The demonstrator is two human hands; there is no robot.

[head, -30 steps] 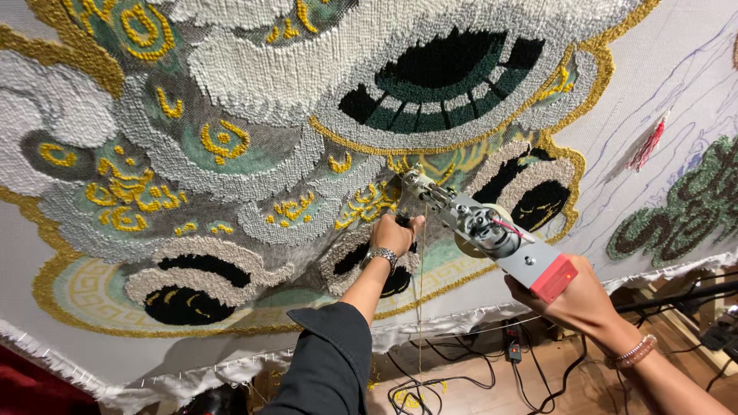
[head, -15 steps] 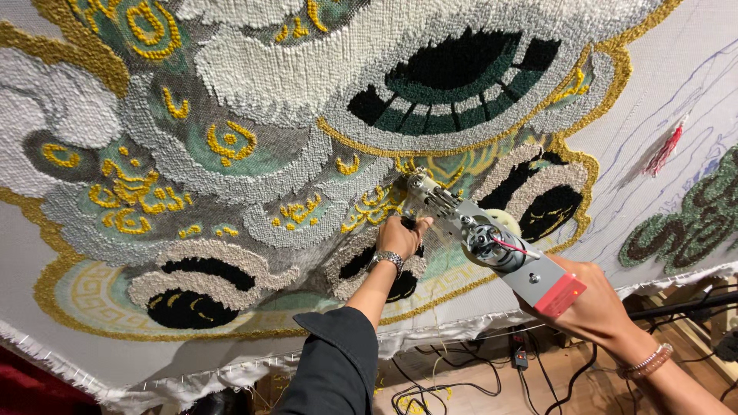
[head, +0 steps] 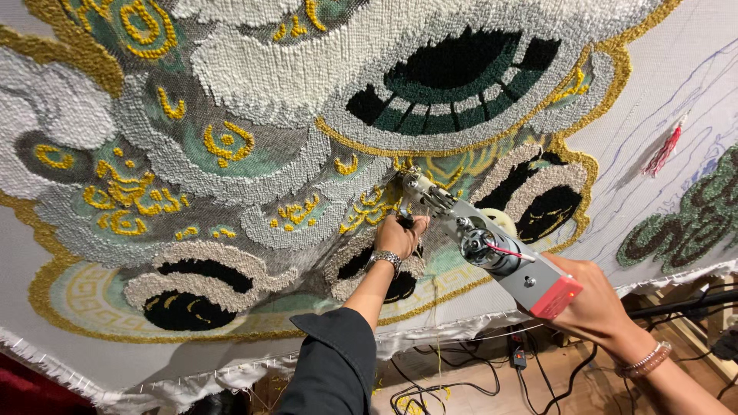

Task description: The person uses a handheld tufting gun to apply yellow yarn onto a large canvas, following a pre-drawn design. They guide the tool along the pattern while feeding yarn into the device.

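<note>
Left hand [head: 397, 236] clenched round the front handle of the tufting gun [head: 478, 242], wristwatch [head: 384, 260] on show, dark sleeve [head: 330, 369] below. Right hand [head: 593, 303] gripping the gun's rear end by the red block, beaded bracelet [head: 646, 360] at the wrist. Gun tip pressed against the stretched cloth [head: 653, 92], amid yellow loops of the tufted design [head: 231, 154]. Cables [head: 430, 392] on the floor beneath.
</note>
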